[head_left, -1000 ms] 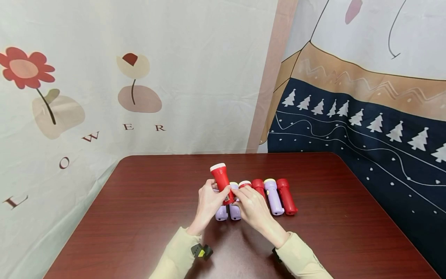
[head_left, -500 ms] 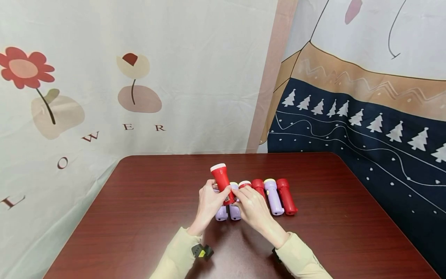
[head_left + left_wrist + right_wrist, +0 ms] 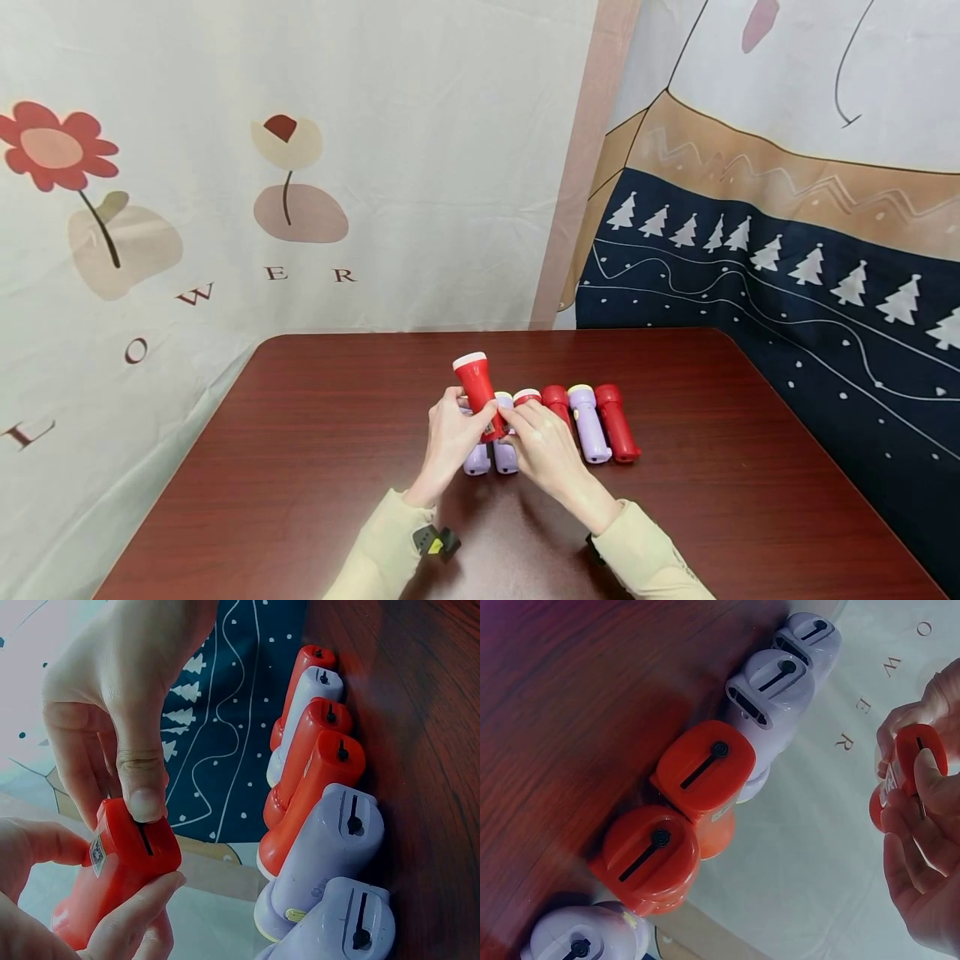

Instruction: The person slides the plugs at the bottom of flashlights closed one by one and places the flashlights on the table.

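Observation:
A red flashlight with a white rim is held tilted above the table, its lens end up and away. My left hand grips its body, fingers on one side and thumb on the other. At the tail end is my right hand; in the left wrist view its thumb lies over part of the black slot in the end cap, fingers curled behind. The right wrist view shows a thin dark strip by the right fingers; what it is I cannot tell.
Several flashlights lie in a row on the brown table: a lilac flashlight and a red flashlight at the right, two lilac ones under my hands, red ones between. Printed cloth hangs behind the table.

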Action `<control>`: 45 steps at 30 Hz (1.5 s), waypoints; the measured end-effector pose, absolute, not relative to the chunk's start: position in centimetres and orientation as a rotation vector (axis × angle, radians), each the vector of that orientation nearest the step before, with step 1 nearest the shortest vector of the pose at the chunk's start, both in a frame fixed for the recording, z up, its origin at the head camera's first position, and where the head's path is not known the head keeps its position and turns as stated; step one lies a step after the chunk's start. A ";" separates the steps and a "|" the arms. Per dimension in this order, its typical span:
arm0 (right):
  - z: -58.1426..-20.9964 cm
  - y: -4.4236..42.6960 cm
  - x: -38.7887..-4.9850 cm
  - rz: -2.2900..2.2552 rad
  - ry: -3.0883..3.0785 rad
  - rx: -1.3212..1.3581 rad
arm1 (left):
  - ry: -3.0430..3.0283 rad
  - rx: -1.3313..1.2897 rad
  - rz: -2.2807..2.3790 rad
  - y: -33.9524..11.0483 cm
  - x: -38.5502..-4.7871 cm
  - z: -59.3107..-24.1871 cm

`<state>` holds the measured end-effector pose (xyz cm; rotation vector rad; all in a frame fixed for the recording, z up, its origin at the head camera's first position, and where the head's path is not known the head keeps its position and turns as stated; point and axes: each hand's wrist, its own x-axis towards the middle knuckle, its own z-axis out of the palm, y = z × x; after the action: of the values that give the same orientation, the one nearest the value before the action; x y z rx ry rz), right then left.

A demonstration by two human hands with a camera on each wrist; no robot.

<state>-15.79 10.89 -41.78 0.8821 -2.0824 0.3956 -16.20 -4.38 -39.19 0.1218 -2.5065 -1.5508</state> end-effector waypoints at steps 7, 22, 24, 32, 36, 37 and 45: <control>-41.9 10.9 -15.9 0.391 -2.067 0.884 | -2.509 0.123 -1.565 -4.3 -16.1 -39.2; -41.9 10.7 -15.9 0.356 -2.077 0.864 | -2.503 0.119 -1.566 -4.3 -16.2 -39.3; -42.0 10.7 -15.9 0.352 -2.079 0.862 | -2.504 0.122 -1.568 -4.3 -16.2 -39.3; -41.9 10.7 -15.9 0.344 -2.080 0.855 | -2.511 0.131 -1.545 -4.3 -16.3 -39.4; -41.8 10.6 -15.8 0.337 -2.086 0.852 | -2.505 0.125 -1.555 -4.3 -16.3 -39.5; -41.8 10.6 -15.8 0.334 -2.088 0.851 | -2.504 0.125 -1.560 -4.3 -16.3 -39.5; -41.8 10.6 -15.8 0.322 -2.091 0.851 | -2.509 0.138 -1.574 -4.3 -16.2 -39.5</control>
<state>-15.82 10.56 -41.82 0.8507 -2.0909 0.3225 -16.22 -4.29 -39.47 0.1384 -2.5091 -1.5744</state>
